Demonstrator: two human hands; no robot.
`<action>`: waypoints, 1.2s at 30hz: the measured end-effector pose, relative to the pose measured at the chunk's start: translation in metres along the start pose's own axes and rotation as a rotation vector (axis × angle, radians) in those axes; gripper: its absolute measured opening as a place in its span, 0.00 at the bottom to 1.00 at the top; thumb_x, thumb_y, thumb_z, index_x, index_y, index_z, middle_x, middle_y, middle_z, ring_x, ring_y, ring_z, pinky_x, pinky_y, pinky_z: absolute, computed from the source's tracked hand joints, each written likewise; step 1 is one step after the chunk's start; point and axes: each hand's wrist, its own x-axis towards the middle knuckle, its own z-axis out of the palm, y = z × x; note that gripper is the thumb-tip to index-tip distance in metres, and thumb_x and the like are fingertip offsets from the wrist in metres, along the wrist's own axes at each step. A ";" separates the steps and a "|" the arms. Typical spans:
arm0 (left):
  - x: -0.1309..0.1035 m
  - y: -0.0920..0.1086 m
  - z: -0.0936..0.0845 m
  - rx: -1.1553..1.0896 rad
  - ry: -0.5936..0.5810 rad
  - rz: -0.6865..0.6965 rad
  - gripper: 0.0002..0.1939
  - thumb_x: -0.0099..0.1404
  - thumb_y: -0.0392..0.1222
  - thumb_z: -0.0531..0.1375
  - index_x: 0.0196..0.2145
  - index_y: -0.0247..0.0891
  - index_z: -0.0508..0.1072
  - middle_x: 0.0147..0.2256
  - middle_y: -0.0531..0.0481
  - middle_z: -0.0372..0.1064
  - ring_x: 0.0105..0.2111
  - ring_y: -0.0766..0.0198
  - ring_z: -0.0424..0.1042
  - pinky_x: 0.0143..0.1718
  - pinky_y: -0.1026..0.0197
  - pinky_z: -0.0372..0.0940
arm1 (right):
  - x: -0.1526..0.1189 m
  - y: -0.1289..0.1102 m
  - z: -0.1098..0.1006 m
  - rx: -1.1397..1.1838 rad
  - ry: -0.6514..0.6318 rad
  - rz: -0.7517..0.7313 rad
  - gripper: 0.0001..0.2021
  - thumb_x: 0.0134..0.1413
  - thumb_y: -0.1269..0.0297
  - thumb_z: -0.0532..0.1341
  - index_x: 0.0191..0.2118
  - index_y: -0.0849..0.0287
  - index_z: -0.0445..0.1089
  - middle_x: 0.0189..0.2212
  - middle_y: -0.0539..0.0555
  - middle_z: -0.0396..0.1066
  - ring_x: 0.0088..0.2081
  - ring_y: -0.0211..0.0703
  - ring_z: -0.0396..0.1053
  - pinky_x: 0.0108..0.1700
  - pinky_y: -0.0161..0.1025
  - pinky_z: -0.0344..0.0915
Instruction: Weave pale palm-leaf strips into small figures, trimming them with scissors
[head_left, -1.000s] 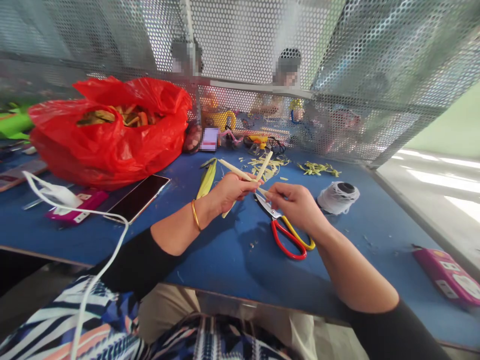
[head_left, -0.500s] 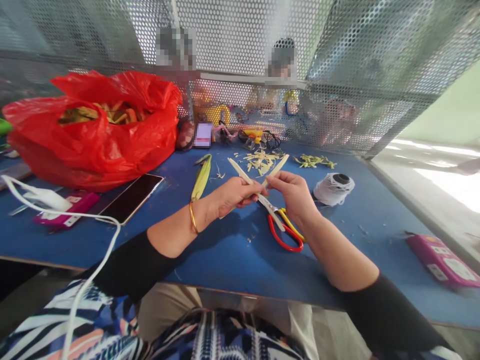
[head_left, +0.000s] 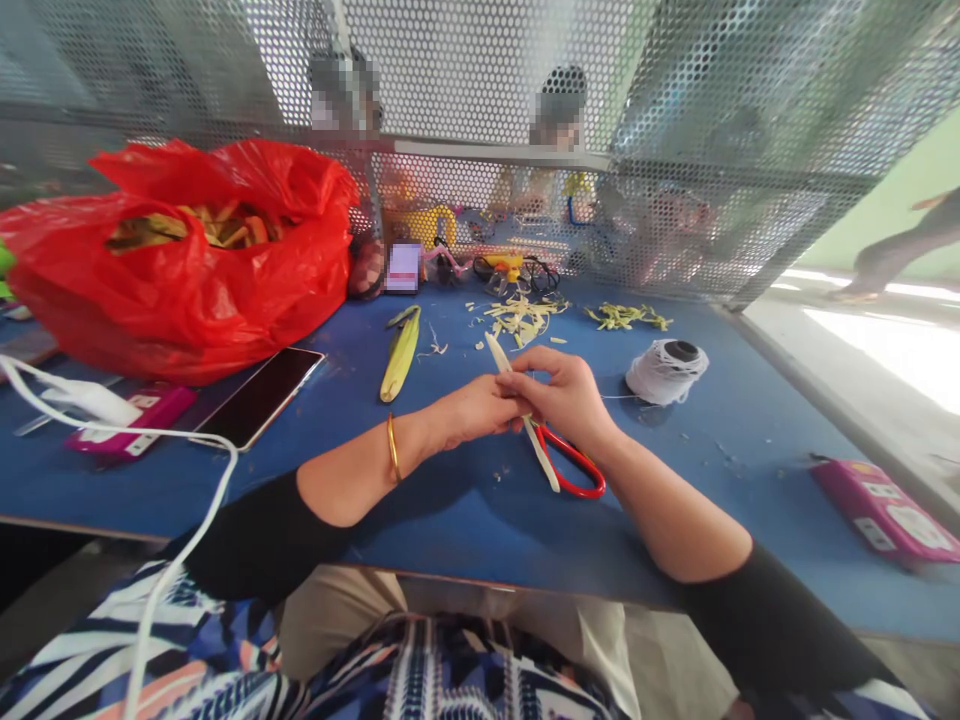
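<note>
A pale flat strip (head_left: 545,462) passes through my closed fingers, its ends showing above and below. My left hand (head_left: 484,408) pinches it from the left, its fingertips partly hidden. My right hand (head_left: 564,395) overlaps the left fingertips, thumb and fingers pressed together on the strip. Red-handled scissors (head_left: 581,470) lie beneath my hands, their blades covered. A thin thread runs from a white spool (head_left: 666,373) toward my right hand. A yellow-green husk piece (head_left: 401,360) lies left of my hands. Pale cut scraps (head_left: 521,318) and greener scraps (head_left: 626,318) lie behind.
At the left stands a red plastic bag (head_left: 247,290) of husks, near a black phone (head_left: 266,398), a magenta box (head_left: 154,415) and a white cable (head_left: 217,490). Another magenta box (head_left: 885,510) is at the right. People sit behind the perforated metal screen (head_left: 480,90).
My hands have come together and overlap. The two crossed strips are now seen as one slanting strip, and the yellow scissor handle is covered. A person's leg has appeared at the far right.
</note>
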 end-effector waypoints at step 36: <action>0.004 0.008 -0.013 -0.158 0.051 0.023 0.10 0.59 0.44 0.64 0.28 0.33 0.78 0.18 0.55 0.64 0.17 0.72 0.61 0.19 0.67 0.53 | 0.019 0.017 0.005 0.450 0.184 0.285 0.12 0.41 0.55 0.66 0.21 0.58 0.69 0.18 0.46 0.65 0.23 0.35 0.60 0.31 0.37 0.58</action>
